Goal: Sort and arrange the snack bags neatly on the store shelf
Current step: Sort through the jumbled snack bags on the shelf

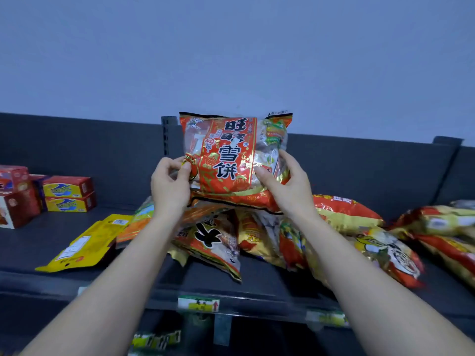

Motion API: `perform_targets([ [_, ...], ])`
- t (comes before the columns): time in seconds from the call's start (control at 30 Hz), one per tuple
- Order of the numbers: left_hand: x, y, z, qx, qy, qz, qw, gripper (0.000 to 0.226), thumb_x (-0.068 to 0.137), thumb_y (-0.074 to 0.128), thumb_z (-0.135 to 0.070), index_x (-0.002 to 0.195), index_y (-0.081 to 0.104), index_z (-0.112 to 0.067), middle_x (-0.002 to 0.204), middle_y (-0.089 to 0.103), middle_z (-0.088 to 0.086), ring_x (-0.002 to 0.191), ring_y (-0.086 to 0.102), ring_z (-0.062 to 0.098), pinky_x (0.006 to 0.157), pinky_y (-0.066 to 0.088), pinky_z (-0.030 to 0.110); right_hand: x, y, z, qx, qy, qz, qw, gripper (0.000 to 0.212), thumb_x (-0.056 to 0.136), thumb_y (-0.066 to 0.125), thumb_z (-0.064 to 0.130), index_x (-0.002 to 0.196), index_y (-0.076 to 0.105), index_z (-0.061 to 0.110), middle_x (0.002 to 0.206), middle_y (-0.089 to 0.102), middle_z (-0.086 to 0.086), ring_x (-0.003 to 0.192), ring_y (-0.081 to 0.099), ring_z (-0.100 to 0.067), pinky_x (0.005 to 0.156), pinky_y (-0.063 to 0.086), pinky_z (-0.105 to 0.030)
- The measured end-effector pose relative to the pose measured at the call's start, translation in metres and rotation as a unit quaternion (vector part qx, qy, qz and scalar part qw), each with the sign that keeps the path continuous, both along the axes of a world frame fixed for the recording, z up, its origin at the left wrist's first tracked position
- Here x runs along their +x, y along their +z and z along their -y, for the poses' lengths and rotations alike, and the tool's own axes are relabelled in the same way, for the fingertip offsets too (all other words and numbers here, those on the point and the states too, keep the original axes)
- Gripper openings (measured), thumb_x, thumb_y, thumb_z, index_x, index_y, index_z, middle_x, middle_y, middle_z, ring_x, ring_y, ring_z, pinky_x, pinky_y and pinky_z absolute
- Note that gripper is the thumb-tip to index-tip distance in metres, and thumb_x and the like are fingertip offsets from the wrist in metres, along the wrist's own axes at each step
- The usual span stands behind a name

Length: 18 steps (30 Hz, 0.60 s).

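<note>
Bare shelf (30,250) lies open at eight o'clock of the upright red bag (228,152), hemmed by stacked boxes (68,194) and a flat yellow pouch (84,245), while loose bags (359,235) crowd five o'clock.

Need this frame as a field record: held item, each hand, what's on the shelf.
held: red snack bag, upright, front toward the camera
left: left hand pinches the bag's lower left edge
right: right hand grips the bag's lower right edge
below: pile of snack bags, lying at mixed angles on the shelf
left of pile: yellow pouch, lying flat
far left: boxes, stacked
shelf front: price tag
</note>
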State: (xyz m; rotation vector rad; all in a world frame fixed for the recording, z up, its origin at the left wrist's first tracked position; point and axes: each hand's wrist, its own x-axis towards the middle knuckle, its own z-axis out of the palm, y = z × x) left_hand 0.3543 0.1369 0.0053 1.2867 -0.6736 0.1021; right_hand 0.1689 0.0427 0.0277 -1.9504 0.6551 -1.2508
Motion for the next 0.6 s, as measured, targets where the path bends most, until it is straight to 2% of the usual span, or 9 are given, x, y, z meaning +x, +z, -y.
perform_targets([
  [0.07, -0.028, 0.005, 0.01, -0.006, -0.006, 0.004, 1.0, 0.029, 0.095, 0.057, -0.013, 0.069, 0.045, -0.019, 0.108, 0.063, -0.002, 0.091, 0.061, 0.008, 0.076, 0.043, 0.019, -0.029, 0.0, 0.006, 0.011, 0.004, -0.009, 1.0, 0.077, 0.077, 0.079, 0.04, 0.143, 0.04, 0.027, 0.138, 0.052, 0.007, 0.124, 0.05, -0.009, 0.107, 0.042, -0.037],
  [0.13, -0.054, 0.008, 0.02, -0.015, -0.022, 0.004, 1.0, 0.029, 0.095, 0.056, -0.013, 0.069, 0.043, -0.019, 0.106, 0.063, -0.002, 0.085, 0.059, 0.003, 0.068, 0.042, 0.01, -0.058, -0.001, 0.011, 0.009, 0.009, -0.031, 0.999, 0.076, 0.07, 0.085, 0.036, 0.132, 0.042, 0.038, 0.132, 0.055, 0.008, 0.119, 0.056, -0.011, 0.105, 0.045, -0.042],
  [0.2, -0.075, 0.008, 0.032, -0.028, -0.059, 0.007, 0.998, 0.029, 0.095, 0.056, -0.012, 0.07, 0.043, -0.019, 0.11, 0.064, 0.001, 0.091, 0.061, 0.009, 0.072, 0.045, 0.013, -0.083, -0.003, 0.016, -0.004, -0.008, -0.044, 0.999, 0.075, 0.061, 0.087, 0.042, 0.118, 0.04, 0.056, 0.129, 0.056, 0.009, 0.119, 0.056, -0.012, 0.104, 0.045, -0.045],
  [0.27, -0.094, 0.008, 0.044, -0.032, -0.096, 0.01, 0.995, 0.029, 0.095, 0.056, -0.012, 0.071, 0.043, -0.02, 0.114, 0.064, 0.002, 0.097, 0.062, 0.012, 0.078, 0.048, 0.022, -0.105, -0.005, 0.022, -0.013, -0.041, -0.044, 0.998, 0.073, 0.056, 0.083, 0.051, 0.112, 0.038, 0.065, 0.127, 0.057, 0.01, 0.121, 0.055, -0.014, 0.103, 0.045, -0.048],
  [0.33, -0.113, 0.009, 0.055, -0.036, -0.124, 0.021, 0.991, 0.028, 0.095, 0.056, -0.011, 0.072, 0.044, -0.02, 0.113, 0.064, 0.001, 0.095, 0.062, 0.005, 0.082, 0.051, 0.028, -0.125, -0.008, 0.028, -0.017, -0.078, -0.043, 0.996, 0.078, 0.055, 0.081, 0.055, 0.12, 0.038, 0.063, 0.127, 0.058, 0.01, 0.122, 0.054, -0.015, 0.103, 0.045, -0.048],
  [0.37, -0.122, 0.009, 0.062, -0.041, -0.138, 0.027, 0.989, 0.028, 0.095, 0.056, -0.01, 0.071, 0.043, -0.02, 0.111, 0.064, -0.001, 0.093, 0.061, 0.002, 0.084, 0.052, 0.033, -0.135, -0.009, 0.031, -0.018, -0.098, -0.041, 0.994, 0.082, 0.056, 0.08, 0.056, 0.128, 0.039, 0.057, 0.127, 0.058, 0.01, 0.121, 0.054, -0.015, 0.102, 0.045, -0.048],
  [0.5, -0.16, 0.013, 0.089, -0.039, -0.193, 0.048, 0.979, 0.028, 0.094, 0.057, -0.011, 0.071, 0.044, -0.021, 0.114, 0.065, -0.001, 0.096, 0.064, 0.013, 0.088, 0.053, 0.043, -0.177, -0.015, 0.043, -0.011, -0.179, -0.029, 0.983, 0.096, 0.064, 0.08, 0.053, 0.145, 0.031, 0.044, 0.126, 0.055, 0.007, 0.119, 0.055, -0.015, 0.101, 0.047, -0.048],
  [0.6, -0.191, 0.012, 0.109, -0.037, -0.242, 0.055, 0.968, 0.027, 0.095, 0.056, -0.012, 0.072, 0.044, -0.021, 0.116, 0.064, -0.001, 0.096, 0.065, 0.011, 0.088, 0.054, 0.044, -0.21, -0.021, 0.048, 0.005, -0.233, -0.009, 0.973, 0.098, 0.065, 0.081, 0.05, 0.147, 0.029, 0.04, 0.129, 0.052, 0.007, 0.121, 0.054, -0.015, 0.101, 0.047, -0.049],
])
